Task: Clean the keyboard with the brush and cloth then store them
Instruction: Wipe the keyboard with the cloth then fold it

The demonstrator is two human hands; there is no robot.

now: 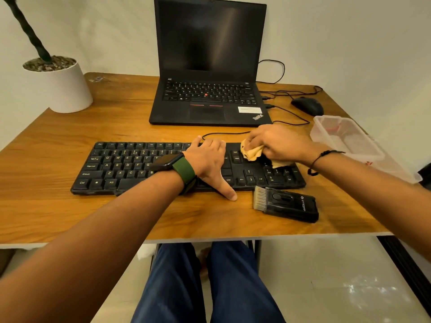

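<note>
A black keyboard [121, 166] lies across the middle of the wooden desk. My left hand [208, 159] lies flat on its centre keys, fingers straight, thumb stretched down onto the desk in front of it. My right hand [277, 142] grips a crumpled tan cloth [253, 152] and presses it on the keys at the keyboard's right end. A black brush [288, 203] with pale bristles lies on the desk just in front of the keyboard's right end, with no hand on it.
A clear plastic box [349, 141] sits open at the desk's right edge. Behind the keyboard stands a black laptop [210, 66], with a black mouse [307, 106] and cables to its right. A white plant pot [63, 87] stands far left.
</note>
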